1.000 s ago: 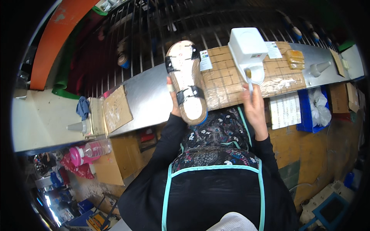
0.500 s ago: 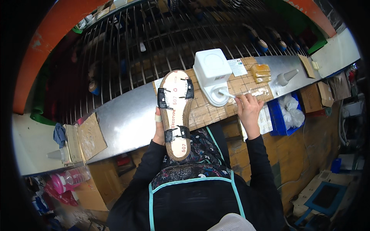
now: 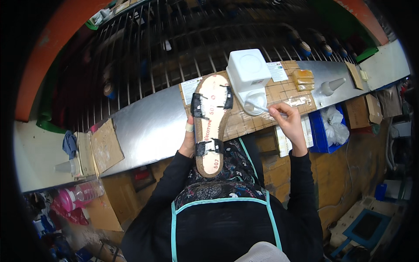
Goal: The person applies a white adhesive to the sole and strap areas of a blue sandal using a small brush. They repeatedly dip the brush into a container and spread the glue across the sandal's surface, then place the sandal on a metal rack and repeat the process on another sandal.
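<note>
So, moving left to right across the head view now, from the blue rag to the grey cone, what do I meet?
Blue rag → cardboard → left hand → sole → white dispenser → right hand → grey cone.

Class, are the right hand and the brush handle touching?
Touching: the head view shows the right hand pinching the brush handle, with no gap showing.
</note>
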Tool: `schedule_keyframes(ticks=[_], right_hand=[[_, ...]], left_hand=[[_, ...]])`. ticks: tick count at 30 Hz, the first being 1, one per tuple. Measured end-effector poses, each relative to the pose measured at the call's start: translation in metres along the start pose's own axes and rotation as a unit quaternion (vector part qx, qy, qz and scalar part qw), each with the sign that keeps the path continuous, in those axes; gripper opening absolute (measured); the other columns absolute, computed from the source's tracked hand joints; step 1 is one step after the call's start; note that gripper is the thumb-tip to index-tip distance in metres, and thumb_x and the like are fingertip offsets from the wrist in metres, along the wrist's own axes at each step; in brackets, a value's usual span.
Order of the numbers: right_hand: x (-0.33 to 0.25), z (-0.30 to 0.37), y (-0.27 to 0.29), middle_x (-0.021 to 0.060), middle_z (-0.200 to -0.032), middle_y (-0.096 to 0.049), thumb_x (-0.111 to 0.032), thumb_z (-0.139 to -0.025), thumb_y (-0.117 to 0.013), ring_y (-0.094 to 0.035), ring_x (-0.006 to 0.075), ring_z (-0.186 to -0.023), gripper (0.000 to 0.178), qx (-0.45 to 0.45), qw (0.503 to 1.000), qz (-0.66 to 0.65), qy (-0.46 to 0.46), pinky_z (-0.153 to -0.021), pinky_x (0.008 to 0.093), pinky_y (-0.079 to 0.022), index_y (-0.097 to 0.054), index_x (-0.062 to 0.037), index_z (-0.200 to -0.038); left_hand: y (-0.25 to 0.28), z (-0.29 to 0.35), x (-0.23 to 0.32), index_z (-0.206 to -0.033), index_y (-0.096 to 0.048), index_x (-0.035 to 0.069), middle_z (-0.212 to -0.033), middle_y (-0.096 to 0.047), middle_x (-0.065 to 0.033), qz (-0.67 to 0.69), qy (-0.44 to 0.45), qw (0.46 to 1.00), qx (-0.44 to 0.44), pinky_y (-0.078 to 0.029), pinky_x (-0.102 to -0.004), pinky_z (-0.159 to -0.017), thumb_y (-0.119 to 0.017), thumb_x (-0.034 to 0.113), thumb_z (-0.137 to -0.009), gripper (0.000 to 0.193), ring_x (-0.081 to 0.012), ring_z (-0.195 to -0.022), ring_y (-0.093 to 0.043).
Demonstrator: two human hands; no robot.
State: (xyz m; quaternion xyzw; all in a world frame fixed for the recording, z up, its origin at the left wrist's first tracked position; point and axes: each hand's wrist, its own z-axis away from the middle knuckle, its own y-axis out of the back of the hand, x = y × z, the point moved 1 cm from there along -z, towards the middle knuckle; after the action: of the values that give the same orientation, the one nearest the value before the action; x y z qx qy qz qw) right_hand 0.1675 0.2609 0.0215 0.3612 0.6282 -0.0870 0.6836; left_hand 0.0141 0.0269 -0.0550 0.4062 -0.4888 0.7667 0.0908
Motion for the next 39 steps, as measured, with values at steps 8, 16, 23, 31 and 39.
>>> schedule_keyframes(ticks=[8, 16, 23, 31, 39], right_hand=[[-0.058, -0.019, -0.052, 0.0039, -0.083, -0.061, -0.015, -0.078, -0.076, -0.055, 0.0131, -0.069, 0.012, 0.163, 0.939, 0.159, 0.257, -0.074, 0.0313, -0.034, -0.074, -0.0071, -0.087], [-0.077, 0.005, -0.076, 0.0001, -0.089, -0.063, -0.017, -0.071, -0.079, -0.054, 0.0113, -0.073, 0.022, 0.120, 0.868, 0.226, 0.425, -0.074, 0.0310, -0.026, -0.076, -0.0189, -0.092], [-0.086, 0.005, -0.079, 0.0009, -0.095, -0.061, -0.020, -0.072, -0.079, -0.052, 0.0127, -0.074, 0.019, 0.127, 0.876, 0.241, 0.398, -0.075, 0.0304, -0.028, -0.075, -0.0172, -0.091], [-0.079, -0.036, -0.087, 0.0011, -0.095, -0.061, -0.019, -0.076, -0.077, -0.052, 0.0116, -0.068, 0.014, 0.174, 0.878, 0.243, 0.375, -0.073, 0.0317, -0.027, -0.075, -0.0155, -0.089], [-0.065, 0.050, -0.117, -0.0019, -0.088, -0.058, -0.020, -0.068, -0.081, -0.052, 0.0113, -0.068, 0.026, 0.080, 0.834, 0.232, 0.494, -0.073, 0.0316, -0.024, -0.074, -0.0171, -0.093]], left_hand=[[-0.004, 0.003, -0.001, -0.142, -0.034, 0.003, -0.134, -0.050, -0.0174, 0.046, 0.001, 0.996, -0.072, -0.048, -0.0353, -0.100, -0.054, 0.073, -0.079, 0.096, -0.0240, -0.118, -0.056], [0.008, 0.012, 0.016, -0.143, -0.034, 0.004, -0.135, -0.049, -0.0182, 0.057, -0.065, 0.995, -0.044, -0.046, -0.0359, -0.101, -0.053, 0.075, -0.077, 0.098, -0.0243, -0.121, -0.054], [0.007, 0.014, 0.031, -0.143, -0.032, 0.002, -0.138, -0.047, -0.0187, 0.072, -0.096, 0.992, -0.034, -0.043, -0.0367, -0.105, -0.054, 0.074, -0.076, 0.101, -0.0256, -0.124, -0.051], [0.005, 0.009, 0.032, -0.141, -0.035, 0.002, -0.135, -0.049, -0.0191, 0.088, -0.090, 0.991, -0.037, -0.050, -0.0341, -0.099, -0.049, 0.072, -0.082, 0.093, -0.0232, -0.118, -0.057], [0.050, 0.010, 0.050, -0.141, -0.037, 0.004, -0.135, -0.050, -0.0149, 0.127, -0.108, 0.986, 0.025, -0.048, -0.0345, -0.098, -0.035, 0.069, -0.090, 0.082, -0.0223, -0.119, -0.055]])
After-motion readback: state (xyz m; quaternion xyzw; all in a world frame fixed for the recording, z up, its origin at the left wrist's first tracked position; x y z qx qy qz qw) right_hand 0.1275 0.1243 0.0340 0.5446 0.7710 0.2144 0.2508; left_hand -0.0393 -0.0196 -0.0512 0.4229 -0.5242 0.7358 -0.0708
